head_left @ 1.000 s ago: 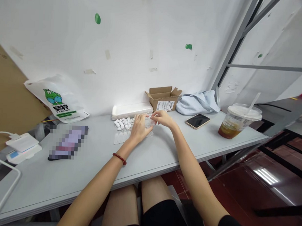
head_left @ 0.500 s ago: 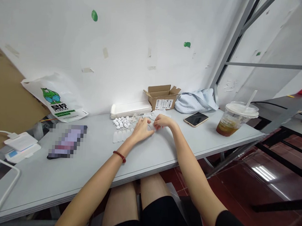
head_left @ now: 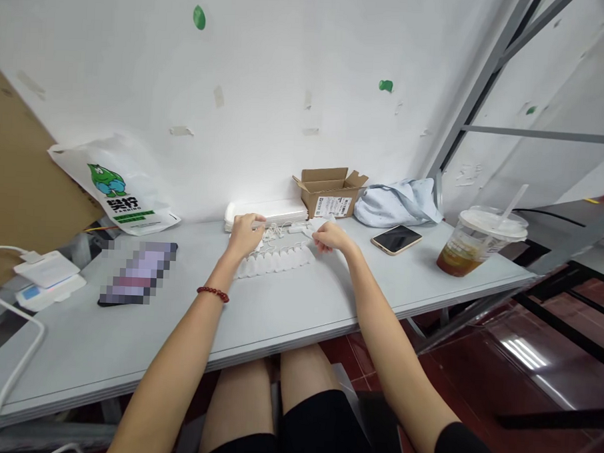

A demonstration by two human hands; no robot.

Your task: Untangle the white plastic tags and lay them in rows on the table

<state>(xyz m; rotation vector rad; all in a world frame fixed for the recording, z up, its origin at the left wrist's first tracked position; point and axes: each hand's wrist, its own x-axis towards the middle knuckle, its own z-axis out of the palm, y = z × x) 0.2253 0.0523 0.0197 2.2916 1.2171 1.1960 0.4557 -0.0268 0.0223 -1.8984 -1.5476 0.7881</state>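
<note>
Over the pile of small white pieces sits my left hand (head_left: pixel 246 236), with index finger and thumb apart and nothing visible between them. It covers most of that pile. My right hand (head_left: pixel 330 236) has its fingers pinched together at a small, thin whitish piece (head_left: pixel 308 233), too small to name surely. Below and between the hands, a row of white, round-ended flat pieces (head_left: pixel 275 260) lies side by side on the table, with thin strings at their upper ends. Some tangled pale strings (head_left: pixel 272 232) lie behind the row.
A white stack (head_left: pixel 267 213) and an open cardboard box (head_left: pixel 329 194) stand against the wall. To the right are a light-blue cloth (head_left: pixel 396 204), a phone (head_left: pixel 397 239) and a drink cup (head_left: pixel 458 253). A plastic bag (head_left: pixel 127 209) and a white cable (head_left: pixel 23 358) are on the left.
My left hand has moved left from beside my right hand to the white pile, uncovering the row of flat pieces. My right hand stays nearly in place. The view has shifted slightly.
</note>
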